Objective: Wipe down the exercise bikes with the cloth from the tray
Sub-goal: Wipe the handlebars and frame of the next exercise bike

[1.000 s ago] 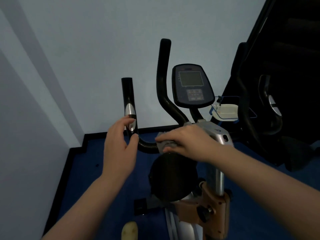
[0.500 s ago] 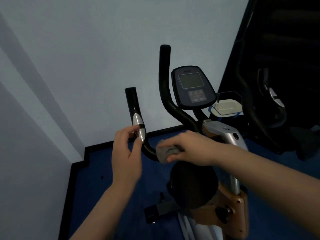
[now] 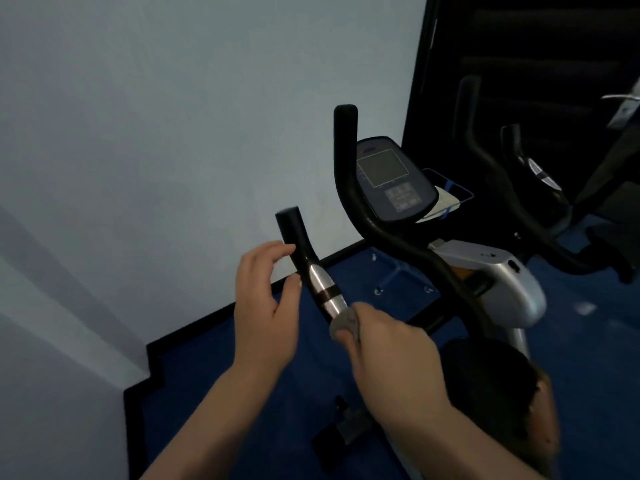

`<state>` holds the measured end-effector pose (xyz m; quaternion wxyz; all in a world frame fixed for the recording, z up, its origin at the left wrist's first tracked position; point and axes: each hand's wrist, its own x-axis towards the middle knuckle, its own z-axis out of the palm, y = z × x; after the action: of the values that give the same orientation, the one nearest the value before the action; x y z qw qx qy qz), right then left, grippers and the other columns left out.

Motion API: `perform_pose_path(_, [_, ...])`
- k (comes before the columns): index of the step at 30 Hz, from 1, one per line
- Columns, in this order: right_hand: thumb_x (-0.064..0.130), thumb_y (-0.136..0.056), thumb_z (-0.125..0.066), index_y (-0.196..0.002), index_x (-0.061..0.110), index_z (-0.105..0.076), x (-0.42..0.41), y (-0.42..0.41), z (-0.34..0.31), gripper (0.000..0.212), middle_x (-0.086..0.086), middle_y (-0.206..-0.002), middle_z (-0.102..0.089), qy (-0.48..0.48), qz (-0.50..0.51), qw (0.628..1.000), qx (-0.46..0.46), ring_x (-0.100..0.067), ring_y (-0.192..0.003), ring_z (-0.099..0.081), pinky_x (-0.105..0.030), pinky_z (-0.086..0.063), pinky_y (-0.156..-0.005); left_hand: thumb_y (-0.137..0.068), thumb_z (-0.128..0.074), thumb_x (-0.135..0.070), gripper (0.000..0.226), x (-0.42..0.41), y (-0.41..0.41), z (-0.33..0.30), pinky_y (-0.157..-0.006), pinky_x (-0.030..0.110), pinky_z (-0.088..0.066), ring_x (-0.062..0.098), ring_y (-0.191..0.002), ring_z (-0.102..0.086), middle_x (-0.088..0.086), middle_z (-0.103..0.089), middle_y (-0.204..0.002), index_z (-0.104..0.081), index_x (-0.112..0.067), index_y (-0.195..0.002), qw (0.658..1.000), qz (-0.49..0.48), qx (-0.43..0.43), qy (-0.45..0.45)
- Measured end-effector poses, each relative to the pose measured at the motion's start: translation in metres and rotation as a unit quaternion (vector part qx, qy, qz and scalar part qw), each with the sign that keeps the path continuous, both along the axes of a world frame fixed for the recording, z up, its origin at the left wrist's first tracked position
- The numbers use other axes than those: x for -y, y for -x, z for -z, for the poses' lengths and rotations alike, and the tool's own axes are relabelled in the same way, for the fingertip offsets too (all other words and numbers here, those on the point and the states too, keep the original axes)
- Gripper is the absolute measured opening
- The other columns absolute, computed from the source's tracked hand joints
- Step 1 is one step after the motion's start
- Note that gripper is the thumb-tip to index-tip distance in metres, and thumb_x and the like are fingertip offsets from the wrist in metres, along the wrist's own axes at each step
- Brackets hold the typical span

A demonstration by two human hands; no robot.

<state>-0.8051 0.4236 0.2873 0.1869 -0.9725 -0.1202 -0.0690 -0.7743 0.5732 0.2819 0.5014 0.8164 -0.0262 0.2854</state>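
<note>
An exercise bike stands in front of me, with a black left handlebar (image 3: 300, 247) carrying a silver sensor band (image 3: 323, 289), a taller right handlebar (image 3: 346, 161) and a console (image 3: 391, 178). My right hand (image 3: 388, 351) grips a grey cloth (image 3: 344, 323) wrapped round the left handlebar just below the silver band. My left hand (image 3: 265, 303) hovers beside the upper grip, fingers loosely curved, the thumb tip near the bar, holding nothing.
A blue-framed tray (image 3: 450, 195) with a white item sits behind the console. A second bike's dark handlebars (image 3: 512, 188) stand at the right. A pale wall fills the left, and blue floor (image 3: 214, 368) with black skirting lies below.
My right hand slid the cloth from the bend of the handlebar up toward the silver band. My left hand let go of the grip and drew slightly off it. The view shifted left.
</note>
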Motion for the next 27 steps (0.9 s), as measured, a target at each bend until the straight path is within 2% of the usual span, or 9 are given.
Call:
perform_pose_path(3, [0.043, -0.099, -0.038, -0.113, 0.022, -0.050, -0.034, -0.034, -0.014, 0.029, 0.005, -0.107, -0.063, -0.076, 0.037, 0.996, -0.006, -0.014, -0.090, -0.061, -0.027, -0.036, -0.067, -0.089, -0.049, -0.011, 0.038, -0.013, -0.015, -0.008, -0.104, 0.014, -0.033, 0.001, -0.125, -0.042, -0.010, -0.046, -0.130, -0.051, -0.032, -0.120, 1.000, 0.024, 0.010, -0.003])
perform_pose_path(6, [0.044, -0.097, -0.042, -0.118, 0.027, -0.049, -0.048, -0.042, -0.010, 0.028, 0.013, -0.107, -0.061, -0.158, 0.033, 0.987, 0.011, -0.007, -0.087, -0.058, -0.023, -0.035, -0.066, -0.092, -0.049, -0.008, 0.039, -0.026, -0.027, -0.010, -0.107, 0.024, -0.034, 0.003, -0.127, -0.043, -0.009, -0.048, -0.134, -0.050, -0.026, -0.125, 0.998, 0.058, 0.018, 0.007])
perform_pose_path(9, [0.067, -0.086, -0.027, -0.116, 0.040, -0.044, -0.043, -0.023, 0.002, 0.043, 0.020, -0.080, -0.056, -0.193, 0.085, 0.977, 0.013, -0.003, -0.065, -0.051, -0.026, -0.036, -0.059, -0.092, -0.047, -0.015, 0.040, -0.033, -0.036, -0.012, -0.103, 0.014, -0.035, -0.001, -0.123, -0.047, -0.015, -0.053, -0.130, -0.050, -0.026, -0.131, 0.995, 0.094, 0.011, 0.028])
perform_pose_path(11, [0.070, -0.083, -0.016, -0.106, 0.034, -0.045, -0.046, -0.033, 0.002, 0.051, 0.012, -0.074, -0.058, -0.162, 0.119, 0.979, 0.010, -0.011, -0.063, -0.055, -0.031, -0.036, -0.057, -0.091, -0.046, -0.018, 0.038, -0.036, -0.041, -0.016, -0.098, 0.006, -0.034, -0.004, -0.119, -0.049, -0.023, -0.054, -0.124, -0.052, -0.034, -0.125, 0.993, 0.110, 0.009, 0.032])
perform_pose_path(15, [0.056, -0.096, -0.022, -0.104, 0.027, -0.046, -0.078, -0.084, -0.020, 0.038, -0.001, -0.087, -0.065, -0.239, 0.105, 0.965, -0.009, -0.025, -0.079, -0.062, -0.038, -0.047, -0.065, -0.093, -0.042, -0.018, 0.033, -0.040, -0.047, -0.021, -0.091, 0.005, -0.037, -0.005, -0.113, -0.053, -0.024, -0.060, -0.115, -0.060, -0.031, -0.117, 0.990, 0.118, 0.004, 0.081])
perform_pose_path(18, [0.054, -0.096, -0.029, -0.119, 0.039, -0.040, -0.083, -0.082, -0.021, 0.029, 0.016, -0.088, -0.062, -0.292, 0.067, 0.953, 0.040, -0.006, -0.076, -0.060, -0.029, -0.041, -0.060, -0.094, -0.040, -0.021, 0.033, -0.038, -0.046, -0.021, -0.089, 0.005, -0.039, -0.004, -0.112, -0.056, -0.019, -0.063, -0.114, -0.063, -0.028, -0.116, 0.985, 0.122, -0.001, 0.122])
perform_pose_path(21, [0.040, -0.097, -0.042, -0.140, 0.044, -0.027, -0.068, -0.070, -0.011, 0.045, 0.018, -0.121, -0.056, -0.253, 0.010, 0.966, 0.050, -0.002, -0.101, -0.056, -0.023, -0.045, -0.076, -0.093, -0.041, -0.023, 0.031, -0.039, -0.044, -0.023, -0.086, 0.004, -0.041, -0.005, -0.109, -0.057, -0.021, -0.065, -0.110, -0.063, -0.025, -0.115, 0.980, 0.127, -0.008, 0.153])
perform_pose_path(23, [0.034, -0.097, -0.048, -0.140, 0.041, -0.032, -0.062, -0.079, -0.015, 0.046, 0.011, -0.128, -0.056, -0.274, -0.013, 0.961, 0.036, -0.009, -0.110, -0.057, -0.029, -0.049, -0.087, -0.093, -0.042, -0.025, 0.028, -0.041, -0.044, -0.026, -0.087, 0.005, -0.041, -0.005, -0.110, -0.058, -0.023, -0.065, -0.110, -0.061, -0.026, -0.114, 0.977, 0.131, -0.011, 0.167])
perform_pose_path(27, [0.024, -0.094, -0.057, -0.126, 0.031, -0.051, -0.075, -0.096, -0.036, 0.033, 0.006, -0.118, -0.056, -0.361, -0.084, 0.929, 0.021, -0.007, -0.101, -0.057, -0.030, -0.051, -0.088, -0.093, -0.043, -0.028, 0.026, -0.045, -0.043, -0.028, -0.087, 0.004, -0.041, -0.006, -0.110, -0.057, -0.022, -0.066, -0.110, -0.056, -0.032, -0.116, 0.975, 0.129, -0.019, 0.179])
